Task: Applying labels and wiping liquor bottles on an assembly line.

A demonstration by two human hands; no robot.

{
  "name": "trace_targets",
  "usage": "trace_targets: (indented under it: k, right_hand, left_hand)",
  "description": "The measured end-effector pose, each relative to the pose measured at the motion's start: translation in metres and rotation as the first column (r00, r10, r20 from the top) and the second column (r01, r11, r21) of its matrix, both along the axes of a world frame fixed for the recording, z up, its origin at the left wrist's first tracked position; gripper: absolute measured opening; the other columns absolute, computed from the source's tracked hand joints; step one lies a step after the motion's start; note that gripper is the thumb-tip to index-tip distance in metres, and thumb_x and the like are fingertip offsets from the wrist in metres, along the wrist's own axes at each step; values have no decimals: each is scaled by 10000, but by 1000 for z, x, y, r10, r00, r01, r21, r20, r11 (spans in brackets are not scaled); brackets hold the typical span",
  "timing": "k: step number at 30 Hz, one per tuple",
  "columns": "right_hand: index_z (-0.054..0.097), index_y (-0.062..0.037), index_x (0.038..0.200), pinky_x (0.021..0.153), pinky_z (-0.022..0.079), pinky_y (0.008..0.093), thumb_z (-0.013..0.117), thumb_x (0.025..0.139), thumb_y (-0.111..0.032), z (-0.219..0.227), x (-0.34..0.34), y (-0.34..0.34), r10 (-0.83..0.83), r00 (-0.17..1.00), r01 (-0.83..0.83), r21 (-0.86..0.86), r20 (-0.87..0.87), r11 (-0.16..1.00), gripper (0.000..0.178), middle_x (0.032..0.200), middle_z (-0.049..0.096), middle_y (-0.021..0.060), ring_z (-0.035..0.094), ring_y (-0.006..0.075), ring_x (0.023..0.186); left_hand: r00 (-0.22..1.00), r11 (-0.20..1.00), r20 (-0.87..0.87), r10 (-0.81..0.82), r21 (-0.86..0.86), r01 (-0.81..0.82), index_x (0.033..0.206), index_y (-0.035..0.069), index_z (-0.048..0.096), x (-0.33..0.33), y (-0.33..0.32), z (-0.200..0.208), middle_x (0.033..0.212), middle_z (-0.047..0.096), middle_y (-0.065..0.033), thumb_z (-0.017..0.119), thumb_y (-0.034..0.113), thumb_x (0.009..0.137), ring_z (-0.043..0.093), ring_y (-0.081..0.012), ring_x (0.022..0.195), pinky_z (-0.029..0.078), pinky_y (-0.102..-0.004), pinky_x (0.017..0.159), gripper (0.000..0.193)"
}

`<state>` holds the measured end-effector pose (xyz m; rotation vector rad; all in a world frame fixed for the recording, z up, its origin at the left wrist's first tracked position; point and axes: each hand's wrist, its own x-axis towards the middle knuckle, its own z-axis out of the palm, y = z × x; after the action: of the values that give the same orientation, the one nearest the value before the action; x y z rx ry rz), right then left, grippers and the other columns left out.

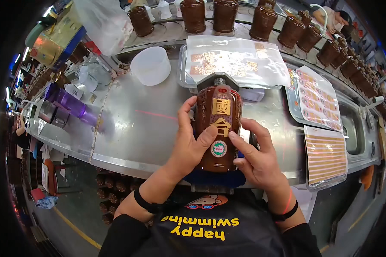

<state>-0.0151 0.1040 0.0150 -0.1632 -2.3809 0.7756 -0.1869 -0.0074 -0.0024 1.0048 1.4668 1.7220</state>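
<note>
Bottle [219,124]: between left hand [191,143] and right hand [259,160], at near side of bench [150,115].
Tray [182,68]: behind the bottle, a sheet [236,55] on it.
Tub [151,66]: left of the tray.
Tumbler [69,103]: farther left.
Sticker sheet [317,98]: right of the tray (strip sheet [326,154] nearer the person).
Sink [355,137]: in the bench, far right.
Conveyor [169,32]: behind the tray, bottle row [226,16] on it.

translucent purple bottle [68,101] is seen at left; round white plastic tub [151,67] is placed to its right; stainless steel sink [355,136] is fitted far right.
</note>
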Motion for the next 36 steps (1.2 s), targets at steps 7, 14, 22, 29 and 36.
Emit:
trace_targets:
  k: [7,14,22,29,36]
  right_hand:
    - [627,-77,1255,977,433,440,705,824,-224,0,-3,-4,-48,999,47,38,22,998,462,1329,463,226,483,381,1182]
    - [616,-80,1272,970,437,431,674,872,-254,1,0,-3,-48,999,47,40,26,998,440,1325,462,228,485,376,1174]
    - [530,-24,1341,961,444,411,635,909,-279,-23,10,3,-113,992,108,-101,-49,989,512,1296,481,225,506,361,1155]
    - [512,7,1325,957,448,417,623,915,-242,-24,14,3,-128,989,121,-95,-75,988,492,1264,507,224,531,374,1121]
    - [516,21,1304,959,448,422,645,894,-214,-29,18,4,-107,993,101,-101,-47,990,490,1252,515,220,530,377,1120]
  left_hand:
    - [967,998,253,-33,61,19,1426,10,197,0,-2,4,1302,442,-156,558,331,981,469,-183,1170,393,-313,996,657]
    - [987,1000,162,14,-3,-14,1419,13,182,4,3,7,1271,460,-174,653,259,923,501,-199,1143,422,-328,971,727]
    - [995,977,1,96,192,-94,1437,-11,200,-4,6,-5,1373,380,-214,631,263,933,437,-255,1228,351,-375,1058,718]
    - [420,940,-908,-9,136,314,1266,127,573,-27,12,37,986,605,-50,633,256,896,462,-265,1074,299,-501,1086,397]
    - [221,936,-975,-32,48,348,1208,205,601,-26,11,40,783,600,56,684,183,799,456,-235,997,306,-478,1083,418]
